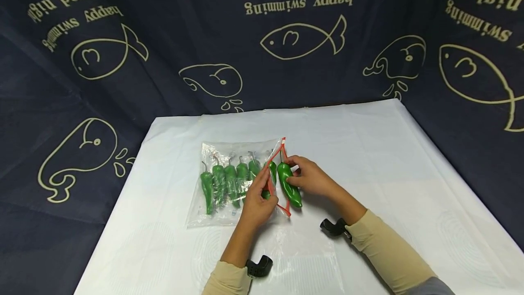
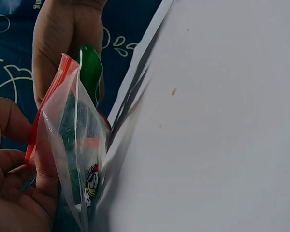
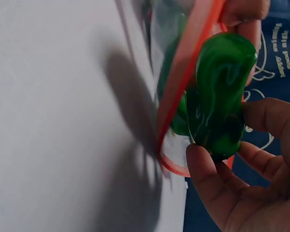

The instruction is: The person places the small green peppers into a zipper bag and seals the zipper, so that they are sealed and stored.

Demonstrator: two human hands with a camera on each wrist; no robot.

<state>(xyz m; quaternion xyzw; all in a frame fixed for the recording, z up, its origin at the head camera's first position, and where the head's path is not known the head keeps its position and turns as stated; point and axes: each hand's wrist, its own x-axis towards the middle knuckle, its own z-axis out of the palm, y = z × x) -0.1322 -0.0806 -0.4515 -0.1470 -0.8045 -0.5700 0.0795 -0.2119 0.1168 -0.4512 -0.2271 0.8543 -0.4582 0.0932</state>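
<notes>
A clear zip bag [image 1: 195, 213] with a red zip edge lies flat on the table, several green peppers [image 1: 231, 181] side by side inside it. My left hand [image 1: 259, 201] pinches the upper red edge and holds the mouth apart, as the left wrist view [image 2: 19, 169] also shows. At that mouth, on the right, my right hand [image 1: 311, 177] grips one more green pepper [image 1: 289, 188] between thumb and fingers. In the right wrist view this pepper [image 3: 222, 92] stands right beside the red zip edge [image 3: 183, 77]; its stem end is partly hidden.
A white cloth covers the table [image 1: 368, 149]. Near its front lies a thin clear plastic sheet or bag [image 1: 303, 263]. Dark blue curtains [image 1: 303, 81] with fish drawings rise behind and at both sides. Each wrist wears a black camera [image 1: 259, 266].
</notes>
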